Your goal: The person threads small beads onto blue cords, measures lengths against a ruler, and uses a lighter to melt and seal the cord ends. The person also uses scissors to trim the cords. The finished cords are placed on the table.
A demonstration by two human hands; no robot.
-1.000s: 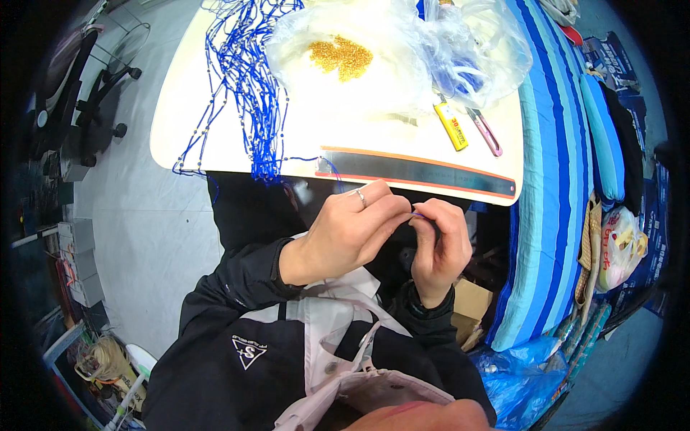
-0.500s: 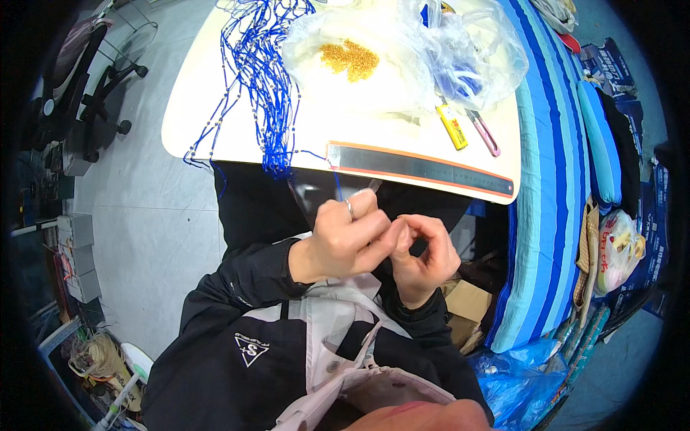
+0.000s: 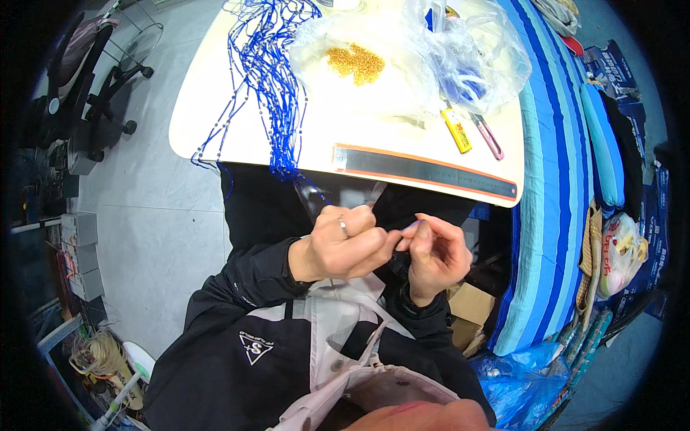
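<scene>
My left hand (image 3: 341,244), a ring on one finger, is closed with its fingers curled round a blue cord (image 3: 314,192). That cord runs down to it from a long bundle of blue beaded cords (image 3: 277,108) hanging over the table's near edge. Thumb and forefinger of my right hand (image 3: 440,251) pinch together just right of the left fingertips. A small stretch of blue cord shows at this pinch. Both hands are in front of my chest, below the table edge. Whether a bead is between the fingertips is too small to tell.
On the white table (image 3: 215,133) lie gold beads (image 3: 356,63) on a clear plastic bag (image 3: 406,90). A dark ruler (image 3: 424,171) with an orange border runs along the near edge. Behind it are a yellow packet (image 3: 456,131) and a pink cutter (image 3: 489,136). Blue striped bedding (image 3: 550,215) borders the right.
My right hand has shifted right, and its fingertips have drawn slightly apart from the left ones, with blue cord now showing at them. My left hand has tipped lower. The view has shifted slightly.
</scene>
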